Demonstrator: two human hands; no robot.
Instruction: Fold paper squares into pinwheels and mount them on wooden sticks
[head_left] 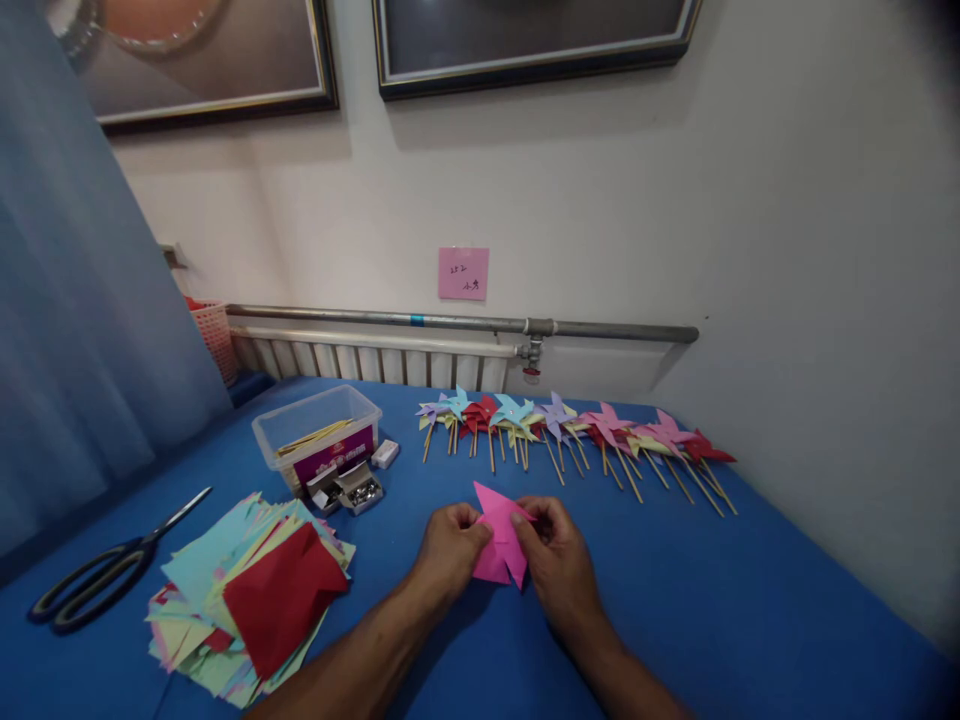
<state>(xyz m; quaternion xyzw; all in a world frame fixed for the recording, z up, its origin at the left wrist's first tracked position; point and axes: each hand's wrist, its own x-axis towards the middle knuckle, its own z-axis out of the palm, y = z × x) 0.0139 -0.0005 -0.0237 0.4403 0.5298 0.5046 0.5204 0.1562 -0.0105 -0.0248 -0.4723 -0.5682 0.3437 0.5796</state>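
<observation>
Two hands fold a pink paper piece over a blue bench.

The blue bench (712, 600) carries everything. At its left lies a loose stack of coloured paper squares (251, 590) with a red sheet on top, and black scissors (105, 575) lie further left. Along the back runs a row of finished pinwheels (577, 430), sticks slanting toward the near edge. A clear plastic tub (319, 432) holds thin wooden sticks above a purple label; just before it stands a small open box of metal pins (358, 490). Near the middle, the left hand (448, 548) and right hand (559, 555) have their fingers closed on the pink paper piece (499, 545), pinching it from either side; its long axis runs roughly away from the person, one tip pointing to the wall.
</observation>
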